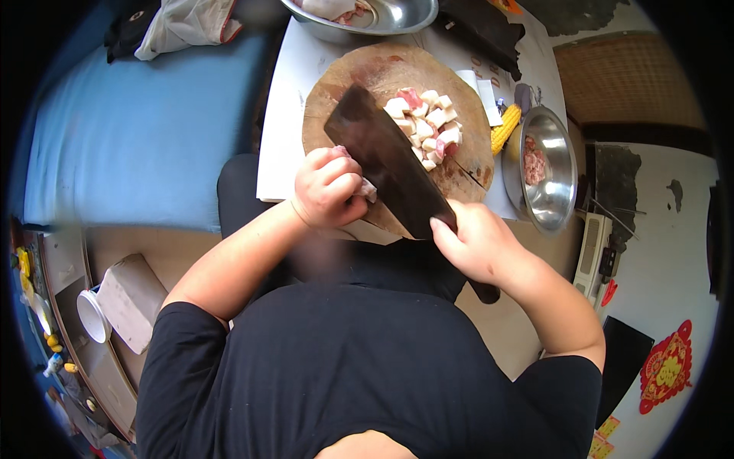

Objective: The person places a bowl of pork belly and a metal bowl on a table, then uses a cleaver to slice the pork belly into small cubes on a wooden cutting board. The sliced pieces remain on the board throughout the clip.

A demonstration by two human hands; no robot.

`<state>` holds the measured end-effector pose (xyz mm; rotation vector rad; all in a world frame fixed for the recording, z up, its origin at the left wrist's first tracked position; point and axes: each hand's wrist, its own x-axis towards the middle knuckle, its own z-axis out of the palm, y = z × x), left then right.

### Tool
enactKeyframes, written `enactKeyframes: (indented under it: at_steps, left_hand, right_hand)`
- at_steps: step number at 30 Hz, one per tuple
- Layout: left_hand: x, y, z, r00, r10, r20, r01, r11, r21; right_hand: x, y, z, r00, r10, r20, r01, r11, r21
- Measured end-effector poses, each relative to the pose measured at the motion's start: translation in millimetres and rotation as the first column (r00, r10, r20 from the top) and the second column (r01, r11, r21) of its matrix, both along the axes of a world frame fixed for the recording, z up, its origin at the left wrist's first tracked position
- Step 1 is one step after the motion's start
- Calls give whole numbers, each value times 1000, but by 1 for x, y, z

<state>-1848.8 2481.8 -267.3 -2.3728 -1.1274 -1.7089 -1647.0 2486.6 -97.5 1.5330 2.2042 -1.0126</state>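
Note:
A round wooden chopping board lies on the white table. My right hand is closed around the handle of a large dark cleaver, whose broad blade slants up and left across the board. My left hand, fingers curled, presses on a piece of raw meat at the board's near left, beside the blade. Most of that piece is hidden under the fingers and the cleaver. Right of the blade sits a heap of cut pale and pink meat cubes.
At the back stands a steel bowl with meat in it. A second steel bowl with minced-looking meat is at the right edge, next to a corn cob. A blue-covered bed or couch is on the left.

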Motion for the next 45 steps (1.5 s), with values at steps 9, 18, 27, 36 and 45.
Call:
enactKeyframes:
  at_steps: [9,18,27,36,45]
  left_hand:
    - [-3,1,1,1000,-26,-9,26,1000,-9]
    - [0,0,6,993,-117,7,117,993,-28]
    - [-12,-21,3,993,-68,-99,52,986,-158]
    - [-16,-39,44,968,41,-246,-90,977,-193]
    - [11,24,81,809,-291,-511,103,926,-364]
  right_hand:
    - [-34,22,-20,994,29,-106,-10,985,173]
    - [7,-7,-3,1000,29,2,-29,994,103]
    - [12,-1,-12,995,92,-28,-88,988,127]
    - [91,-13,2,799,-399,-449,345,917,-202]
    - [113,-23,-23,418,-545,-727,575,778,-253]
